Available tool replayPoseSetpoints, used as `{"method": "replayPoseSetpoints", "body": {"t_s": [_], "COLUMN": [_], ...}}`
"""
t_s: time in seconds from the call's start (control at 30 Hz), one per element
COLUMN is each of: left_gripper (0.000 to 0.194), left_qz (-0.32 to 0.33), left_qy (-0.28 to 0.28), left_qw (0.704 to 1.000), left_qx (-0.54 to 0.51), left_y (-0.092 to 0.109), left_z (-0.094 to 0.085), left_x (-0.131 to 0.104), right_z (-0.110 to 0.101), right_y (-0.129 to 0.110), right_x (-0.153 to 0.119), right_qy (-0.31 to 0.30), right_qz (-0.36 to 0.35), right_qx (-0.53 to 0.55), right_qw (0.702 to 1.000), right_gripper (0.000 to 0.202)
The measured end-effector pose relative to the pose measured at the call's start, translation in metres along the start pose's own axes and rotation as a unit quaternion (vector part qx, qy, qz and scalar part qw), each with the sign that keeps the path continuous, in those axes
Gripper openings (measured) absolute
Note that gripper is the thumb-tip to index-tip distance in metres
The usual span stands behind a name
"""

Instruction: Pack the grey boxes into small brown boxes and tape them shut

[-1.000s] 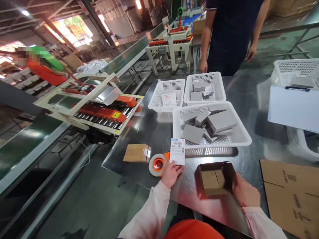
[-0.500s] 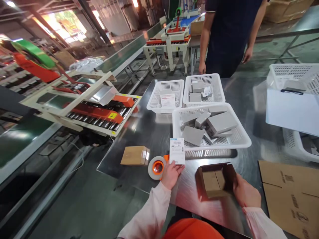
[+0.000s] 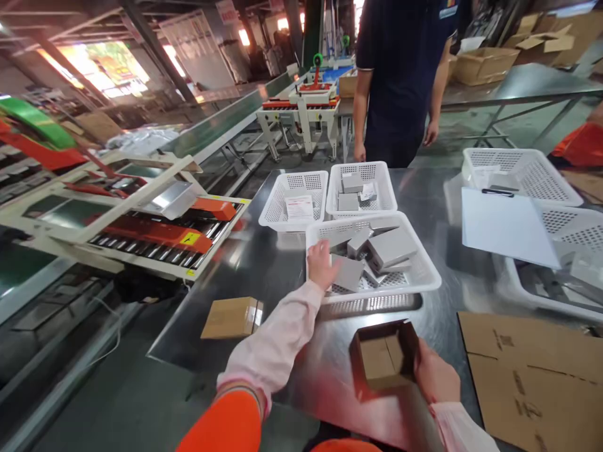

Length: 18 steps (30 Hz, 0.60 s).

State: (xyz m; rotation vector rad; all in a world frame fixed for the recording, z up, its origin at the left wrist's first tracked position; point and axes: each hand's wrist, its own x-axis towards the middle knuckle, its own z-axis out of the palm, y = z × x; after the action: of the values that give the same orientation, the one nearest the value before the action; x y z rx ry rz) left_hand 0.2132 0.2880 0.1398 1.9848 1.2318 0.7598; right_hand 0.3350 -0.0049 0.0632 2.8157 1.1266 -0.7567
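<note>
Fingers (image 3: 322, 248) of the left hand (image 3: 321, 270) are raised at the near-left end of the large white basket (image 3: 391, 294), thumb spread wide of the rest; can't tell whether the fingertips touch the basket rim. The thumb is right beside the front-left grey box (image 3: 347, 274), contact unclear. Right hand (image 3: 437, 375) is clamped on the right wall of a small open cardboard box (image 3: 377, 361), thumb side up, other fingers mostly hidden behind the wall. That box sits close to the person, in front of the large basket, top open, inner bottom flaps showing with a seam. Large basket holds a jumble of grey boxes, some flat, some tilted and overlapping. Two smaller white baskets stand just behind: back-left basket (image 3: 292, 225) with a printed white sheet (image 3: 300, 208) in it, back-middle basket (image 3: 362, 214) with a few more grey boxes. All on a shiny metal table (image 3: 277, 270). Taped brown carton (image 3: 226, 317) lies left of the left forearm, near the table's left edge. Flattened printed cardboard (image 3: 527, 370) is to the right of the right hand. Further right, a white clipboard (image 3: 506, 223) with black clip lies tilted across two more white baskets, upper one (image 3: 551, 182) and lower one (image 3: 511, 276). Roller machine (image 3: 217, 207) with orange guides stands left of the table. Co-worker in dark shirt (image 3: 400, 81) stands at the far side, arms hanging down.
</note>
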Motion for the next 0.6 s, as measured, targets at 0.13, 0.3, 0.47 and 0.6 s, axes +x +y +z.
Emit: {"method": "replayPoseSetpoints", "body": {"t_s": [0.13,0.3,0.47,0.6], "left_gripper": [0.055,0.040,0.054,0.043], "left_qz": [-0.008,-0.040,0.015,0.012], "left_qy": [-0.099,-0.100,-0.081,-0.264], "left_qw": [0.993,0.991,0.996,0.930], "left_qx": [0.068,0.080,0.017,-0.255], "left_y": [0.047,0.070,0.053,0.023], "left_z": [0.059,0.059,-0.019,-0.045], "left_x": [0.057,0.067,-0.005,-0.103], "right_z": [0.002,0.005,0.013,0.020], "right_y": [0.000,0.003,0.013,0.015], "right_x": [-0.003,-0.009,0.003,0.018], "right_qy": [0.006,0.027,0.049,0.042], "right_qz": [0.012,0.015,-0.006,-0.011], "right_qx": [0.012,0.121,0.395,0.554], "right_qw": [1.000,0.992,0.917,0.832], "right_gripper": [0.048,0.053,0.056,0.056]}}
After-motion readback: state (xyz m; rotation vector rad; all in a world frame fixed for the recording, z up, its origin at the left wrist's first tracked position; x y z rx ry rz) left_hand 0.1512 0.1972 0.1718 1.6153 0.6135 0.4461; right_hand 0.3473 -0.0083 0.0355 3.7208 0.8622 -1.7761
